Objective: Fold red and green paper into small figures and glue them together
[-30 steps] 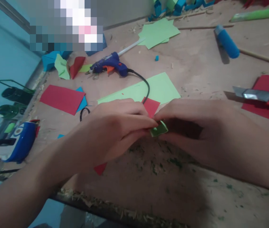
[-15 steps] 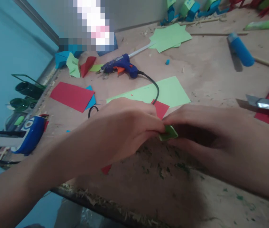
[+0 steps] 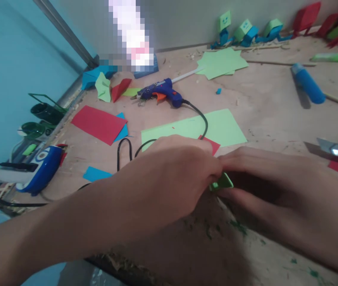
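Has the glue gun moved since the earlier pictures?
No: against the red sheet lying over blue paper, the glue gun keeps its place; the whole view has shifted.

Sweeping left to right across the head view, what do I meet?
Blue object with eye design → red paper sheet → glue gun → small green piece, held between left hand and right hand → blue tube.

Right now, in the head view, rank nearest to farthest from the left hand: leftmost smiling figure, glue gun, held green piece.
1. Held green piece: at the left hand.
2. Glue gun: beyond, slightly left.
3. Leftmost smiling figure: far back, right.
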`<act>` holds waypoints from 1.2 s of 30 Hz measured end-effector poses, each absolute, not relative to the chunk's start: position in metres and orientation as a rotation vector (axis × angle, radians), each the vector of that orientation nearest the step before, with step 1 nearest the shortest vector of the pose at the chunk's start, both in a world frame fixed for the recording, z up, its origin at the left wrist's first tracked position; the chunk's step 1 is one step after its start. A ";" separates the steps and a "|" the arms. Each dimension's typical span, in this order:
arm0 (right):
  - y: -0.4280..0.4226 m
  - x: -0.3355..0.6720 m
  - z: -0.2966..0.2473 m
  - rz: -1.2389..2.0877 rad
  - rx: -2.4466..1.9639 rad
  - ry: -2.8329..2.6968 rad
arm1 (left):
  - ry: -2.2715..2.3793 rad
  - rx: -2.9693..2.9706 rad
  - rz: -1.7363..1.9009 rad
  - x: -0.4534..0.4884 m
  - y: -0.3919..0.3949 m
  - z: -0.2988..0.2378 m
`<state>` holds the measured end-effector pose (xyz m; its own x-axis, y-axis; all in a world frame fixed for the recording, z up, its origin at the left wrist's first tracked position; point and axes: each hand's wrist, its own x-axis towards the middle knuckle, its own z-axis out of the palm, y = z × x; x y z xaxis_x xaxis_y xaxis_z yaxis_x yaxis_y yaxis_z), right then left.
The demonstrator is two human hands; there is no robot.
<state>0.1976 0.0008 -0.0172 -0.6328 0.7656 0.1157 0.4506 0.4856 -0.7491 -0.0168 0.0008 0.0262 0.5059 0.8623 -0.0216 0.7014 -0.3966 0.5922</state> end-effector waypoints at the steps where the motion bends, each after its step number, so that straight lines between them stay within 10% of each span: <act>1: 0.001 0.198 -0.017 0.978 -1.008 -2.295 | 1.223 2.304 0.335 -0.018 0.000 0.025; 36: 0.000 0.199 -0.017 1.067 -0.948 -2.224 | 1.043 2.472 0.385 -0.045 -0.020 0.018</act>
<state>0.1986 -0.0002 -0.0167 -0.6365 0.7601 0.1308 0.3739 0.4525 -0.8096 -0.0448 -0.0198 0.0185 0.6790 0.7290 0.0862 0.6102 -0.6258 0.4858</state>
